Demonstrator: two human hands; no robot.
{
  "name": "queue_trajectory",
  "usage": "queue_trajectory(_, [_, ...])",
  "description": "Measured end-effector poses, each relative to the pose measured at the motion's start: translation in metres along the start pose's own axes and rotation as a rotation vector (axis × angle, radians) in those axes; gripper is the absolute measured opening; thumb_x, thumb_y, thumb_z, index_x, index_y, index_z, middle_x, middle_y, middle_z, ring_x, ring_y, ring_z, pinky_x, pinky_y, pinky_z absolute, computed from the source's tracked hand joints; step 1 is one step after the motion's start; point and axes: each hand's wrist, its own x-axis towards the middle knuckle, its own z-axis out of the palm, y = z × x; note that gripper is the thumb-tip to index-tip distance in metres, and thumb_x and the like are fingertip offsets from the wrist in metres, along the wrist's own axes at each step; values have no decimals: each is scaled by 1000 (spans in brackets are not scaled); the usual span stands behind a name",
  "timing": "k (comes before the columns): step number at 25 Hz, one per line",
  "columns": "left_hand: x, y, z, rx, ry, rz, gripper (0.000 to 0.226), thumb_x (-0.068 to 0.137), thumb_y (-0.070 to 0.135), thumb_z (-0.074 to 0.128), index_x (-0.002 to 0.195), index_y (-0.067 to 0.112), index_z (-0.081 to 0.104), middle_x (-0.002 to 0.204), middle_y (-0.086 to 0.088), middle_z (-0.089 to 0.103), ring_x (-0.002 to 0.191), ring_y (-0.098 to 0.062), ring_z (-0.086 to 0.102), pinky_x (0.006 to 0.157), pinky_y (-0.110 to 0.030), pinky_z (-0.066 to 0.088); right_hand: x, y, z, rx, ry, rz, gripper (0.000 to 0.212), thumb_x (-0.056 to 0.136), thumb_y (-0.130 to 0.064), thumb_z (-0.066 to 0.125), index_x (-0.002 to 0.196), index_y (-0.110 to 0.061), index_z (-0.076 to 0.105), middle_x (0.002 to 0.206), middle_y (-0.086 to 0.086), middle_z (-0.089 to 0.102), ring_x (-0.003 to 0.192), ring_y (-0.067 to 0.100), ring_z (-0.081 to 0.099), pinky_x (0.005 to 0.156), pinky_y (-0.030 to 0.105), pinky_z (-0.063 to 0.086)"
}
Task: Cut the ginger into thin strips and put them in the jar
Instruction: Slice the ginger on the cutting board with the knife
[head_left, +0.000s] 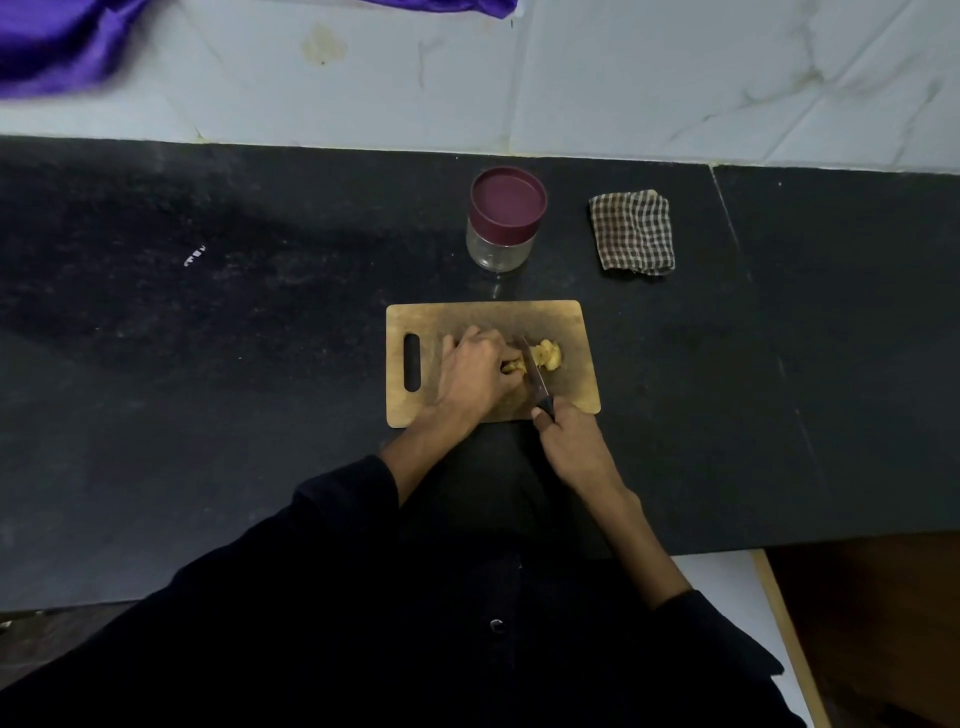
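Your left hand (480, 371) fingers curl onto the ginger (514, 366), right hand (569, 441) wraps the knife (535, 374). Ginger's firm, fibrous, probably slippery; pin it at 9 o'clock of the blade.

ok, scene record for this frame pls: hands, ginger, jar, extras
left hand: holds uncut ginger on the board
right hand: grips knife, blade down between ginger and cut pile
jar: upright behind board, lid on, looks empty
cloth: folded, right of jar
counter: dark, board lies on it
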Motion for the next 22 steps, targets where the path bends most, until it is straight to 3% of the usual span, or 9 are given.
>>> queue_trajectory(7, [-3, 0, 1, -39, 53, -11, 28, 87, 28, 64, 115, 25, 68, 114, 3, 64, 111, -18, 47, 97, -41, 32, -6, -5, 8, -189, 68, -34, 18, 104, -27, 42, 111, -12, 50, 101, 10, 63, 93, 29, 63, 82, 50, 52])
queue_trajectory(15, [-3, 1, 0, -31, 45, -9, 27, 87, 27, 64, 112, 23, 69, 112, 1, 64, 110, -18, 46, 95, -39, 30, -11, -14, 13, -281, 113, -46, 14, 106, -21, 36, 111, -11, 43, 104, 14, 65, 97, 34, 63, 69, 38, 37])
queue_trajectory(22, [-2, 1, -1, -47, 23, 1, 26, 87, 27, 63, 111, 23, 70, 114, 0, 63, 112, -19, 46, 97, -41, 32, 5, -23, 14, -300, 121, -34, 12, 103, -19, 40, 112, -11, 44, 101, 10, 65, 92, 28, 65, 69, 40, 47])
